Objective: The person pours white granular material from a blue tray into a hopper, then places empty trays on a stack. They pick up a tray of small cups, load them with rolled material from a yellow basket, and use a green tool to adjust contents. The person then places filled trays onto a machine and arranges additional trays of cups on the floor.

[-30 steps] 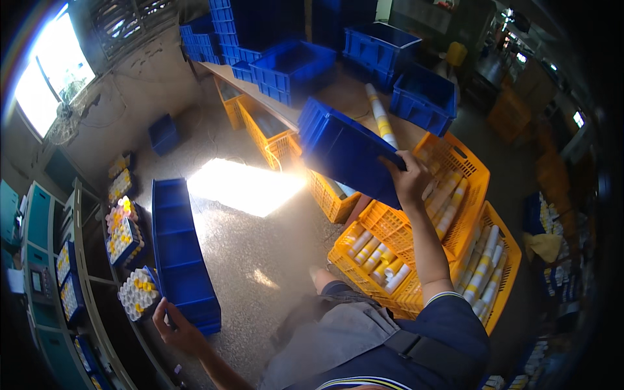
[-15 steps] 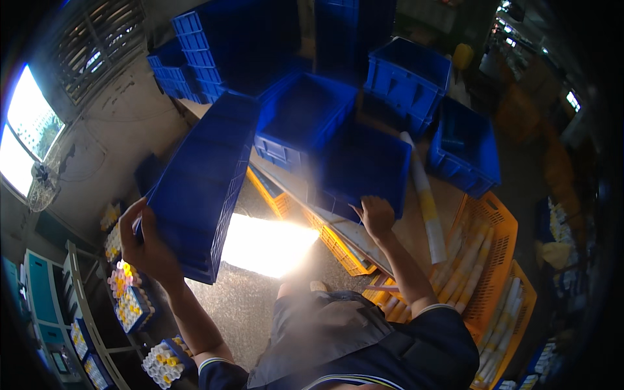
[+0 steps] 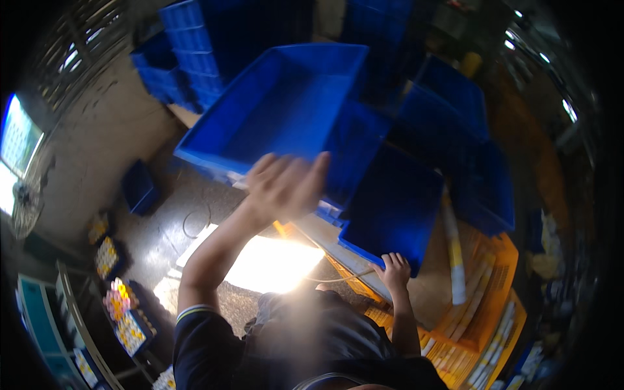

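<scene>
Currently, right hand [image 3: 394, 272] grips blue bin [image 3: 396, 214]; left hand [image 3: 286, 187]: grip too blurred to tell.

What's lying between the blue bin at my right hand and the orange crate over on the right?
A long white-and-yellow roll lies between the blue bin and the orange crate; the head view shows it.
</scene>
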Demonstrator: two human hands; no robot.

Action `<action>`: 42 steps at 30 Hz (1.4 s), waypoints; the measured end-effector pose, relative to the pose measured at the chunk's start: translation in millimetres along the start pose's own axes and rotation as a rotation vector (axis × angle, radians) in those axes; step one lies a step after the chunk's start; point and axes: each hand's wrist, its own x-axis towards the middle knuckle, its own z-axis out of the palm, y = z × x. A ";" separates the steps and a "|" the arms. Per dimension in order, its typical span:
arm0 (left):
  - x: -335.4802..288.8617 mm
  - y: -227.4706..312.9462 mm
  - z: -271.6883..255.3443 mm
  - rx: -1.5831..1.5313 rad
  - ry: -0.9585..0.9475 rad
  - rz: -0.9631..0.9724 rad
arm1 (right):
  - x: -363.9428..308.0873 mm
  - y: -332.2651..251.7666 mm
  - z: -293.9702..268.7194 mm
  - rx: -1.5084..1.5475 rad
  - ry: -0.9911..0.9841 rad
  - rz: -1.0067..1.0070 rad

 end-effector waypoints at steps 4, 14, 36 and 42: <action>-81.6 -10.3 91.3 -0.111 -0.330 0.060 | 12.7 -17.4 -6.0 0.028 0.082 -0.096; -193.3 33.4 3.7 0.052 -0.333 -0.368 | 131.5 -146.5 23.2 0.564 0.081 -0.724; -430.3 375.0 -797.3 1.099 0.284 -2.968 | -62.0 -986.0 34.9 0.905 -0.724 -1.800; -514.3 360.7 -829.0 0.734 0.556 -2.996 | -141.2 -1192.7 40.4 0.912 -0.929 -1.950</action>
